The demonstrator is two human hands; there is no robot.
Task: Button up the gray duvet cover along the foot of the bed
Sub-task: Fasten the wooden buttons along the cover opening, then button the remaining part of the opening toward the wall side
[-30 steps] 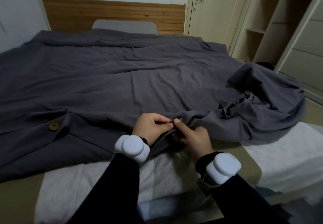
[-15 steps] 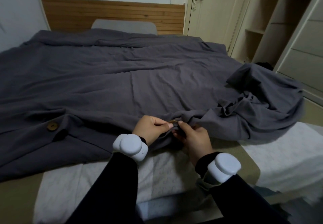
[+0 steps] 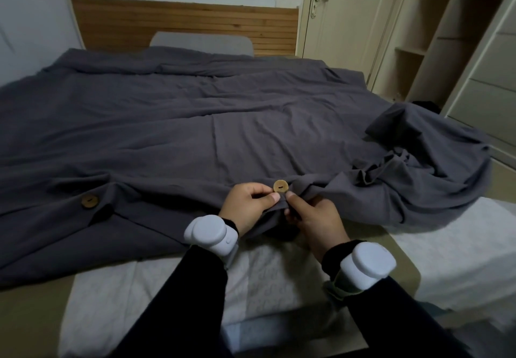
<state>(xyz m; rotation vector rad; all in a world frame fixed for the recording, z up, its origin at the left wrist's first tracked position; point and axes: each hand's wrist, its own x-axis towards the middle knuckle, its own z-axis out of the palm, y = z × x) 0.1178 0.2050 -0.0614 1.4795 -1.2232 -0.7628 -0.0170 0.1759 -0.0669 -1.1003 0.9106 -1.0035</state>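
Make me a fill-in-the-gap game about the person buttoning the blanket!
1. The duvet cover is dark ____.
2. The number of wooden buttons in view is ____.
3. The button by the fingers lies just above the left hand and ____ hand.
4. The headboard is made of ____.

Answers: gray; two; right; wood

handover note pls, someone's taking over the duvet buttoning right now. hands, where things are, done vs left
Left hand: pinching the duvet cover hem just below the middle button.
Right hand: pinching the same hem from the other side, thumb tips nearly touching.
Middle button: fully visible on top of the fabric, looks through its hole.
Left button: lying flat on the fabric, looks fastened.
Left to do: the cover's right end is bunched up at the bed corner; no buttons visible there. Straighten it, find any remaining ones and fasten them.
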